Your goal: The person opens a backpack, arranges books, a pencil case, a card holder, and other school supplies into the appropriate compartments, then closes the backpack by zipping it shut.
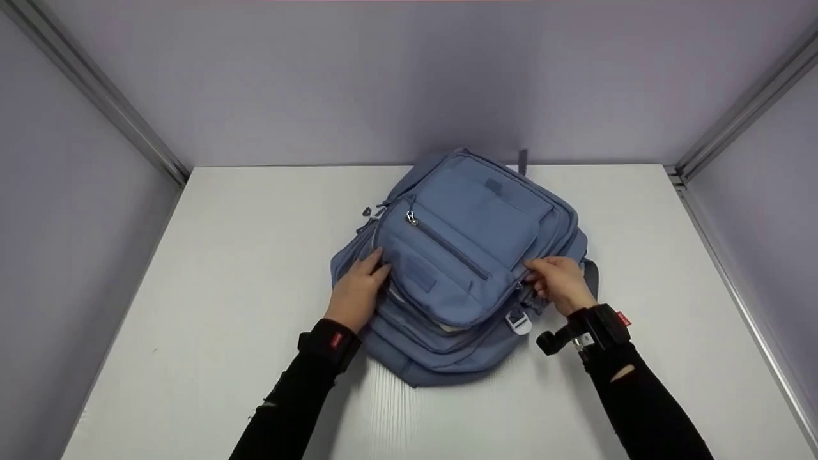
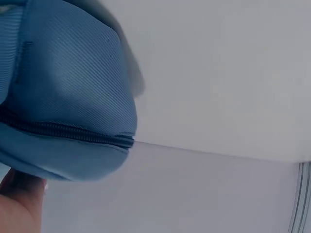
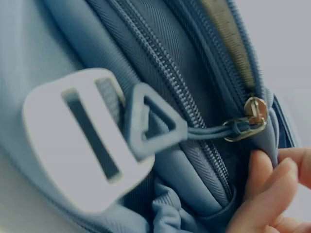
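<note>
Head view: blue backpack flat at table centre. Left hand, fingers relaxed, presses side, apparently steadying. Right hand pinches fabric beside zipper pull, near white buckle.

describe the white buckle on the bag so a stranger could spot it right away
Start at the blue backpack lying flat in the middle of the white table. Go to its near right corner, just below the right hand. The buckle is the only white plastic piece, a slotted slider beside a blue triangular zipper pull.
</note>
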### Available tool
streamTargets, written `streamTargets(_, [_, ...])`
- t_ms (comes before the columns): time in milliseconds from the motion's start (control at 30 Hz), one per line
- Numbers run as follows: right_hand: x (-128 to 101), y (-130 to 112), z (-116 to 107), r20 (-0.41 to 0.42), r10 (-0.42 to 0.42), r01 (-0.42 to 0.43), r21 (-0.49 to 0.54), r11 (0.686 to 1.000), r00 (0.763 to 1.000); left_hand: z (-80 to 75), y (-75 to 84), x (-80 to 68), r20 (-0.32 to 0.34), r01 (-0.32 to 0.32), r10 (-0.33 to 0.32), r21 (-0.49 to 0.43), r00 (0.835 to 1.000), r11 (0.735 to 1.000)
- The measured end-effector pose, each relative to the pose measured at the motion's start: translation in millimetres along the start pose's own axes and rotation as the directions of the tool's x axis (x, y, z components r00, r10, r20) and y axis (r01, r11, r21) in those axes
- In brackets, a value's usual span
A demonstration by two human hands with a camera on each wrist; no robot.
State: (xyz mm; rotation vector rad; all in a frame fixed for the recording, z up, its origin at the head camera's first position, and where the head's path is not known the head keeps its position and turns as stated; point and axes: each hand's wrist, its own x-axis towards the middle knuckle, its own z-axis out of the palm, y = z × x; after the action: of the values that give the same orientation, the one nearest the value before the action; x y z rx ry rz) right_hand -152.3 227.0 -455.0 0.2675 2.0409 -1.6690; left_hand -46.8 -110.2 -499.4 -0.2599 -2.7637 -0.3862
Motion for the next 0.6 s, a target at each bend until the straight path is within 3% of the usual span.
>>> streamTargets(233, [-11,12,14,0.012,0.037,-0.038,0.073,0.997,0.999,-1.0,-13.8,24.2,0.064,-0.015,0.012,0.058,0.998,0.998])
streamTargets(400, [-13,15,16,0.023,0.039,-0.042,0.128,0.991,0.999,-9.1,-11.3,26.8,0.072,0.003,-0.009,0.088,0.997,0.996])
streamTargets(500, [-14,9,10,0.021,0.044,-0.047,0.149,0.988,0.999,-16.3,1.0,17.7,-0.004,0.015,-0.015,0.111,1.000,0.994])
streamTargets(600, [-12,1,-1,-0.005,0.057,-0.055,0.193,0.980,0.998,-19.8,22.1,2.8,-0.130,-0.022,0.035,0.097,0.991,0.995])
